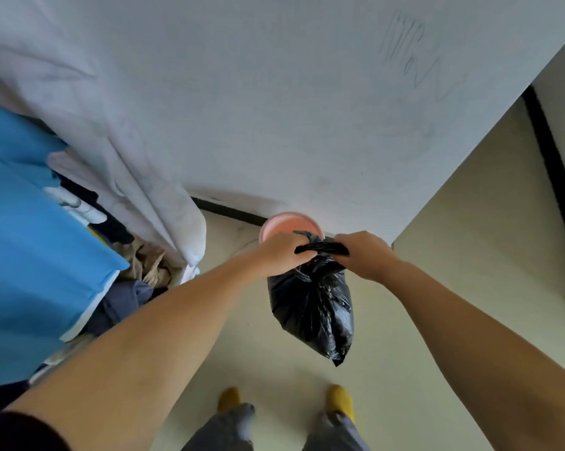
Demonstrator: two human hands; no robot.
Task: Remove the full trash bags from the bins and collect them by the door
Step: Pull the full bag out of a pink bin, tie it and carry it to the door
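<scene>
A full black trash bag point(312, 307) hangs in the air in front of me, its bottom well above the floor. My left hand point(282, 255) and my right hand point(364, 255) both grip the gathered neck of the bag, pulling its ends apart sideways. Behind the hands a small round pink bin point(289, 224) stands on the floor against the white wall point(291, 109). The hands and bag hide the bin's front, and what it holds cannot be seen.
A heap of clothes and a blue cloth point(30, 239) fills the left side, with a white sheet point(164, 203) hanging beside it. Pale floor point(437, 288) stretches to the right, along a wall corner with a dark baseboard point(554, 164). My feet in yellow slippers point(339, 398) stand below.
</scene>
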